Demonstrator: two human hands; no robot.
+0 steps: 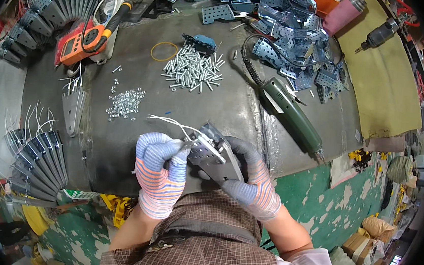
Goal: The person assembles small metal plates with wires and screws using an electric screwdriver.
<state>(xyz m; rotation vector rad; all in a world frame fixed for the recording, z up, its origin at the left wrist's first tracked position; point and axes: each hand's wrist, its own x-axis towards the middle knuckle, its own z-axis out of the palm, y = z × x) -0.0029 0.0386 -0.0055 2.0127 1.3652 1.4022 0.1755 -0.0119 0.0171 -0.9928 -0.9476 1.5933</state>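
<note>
Head view: just below centre, toward six o'clock, the right hand (254,183) grips a grey metal bracket (218,169), the left hand (159,176) narrowed at its wired end, its hold unclear. Patchy green floor (297,197) shows at four; on the dark worktable (232,106), nuts (126,103) lie at nine, screws (193,70) at eleven, heaped brackets (285,32) at one.
</note>
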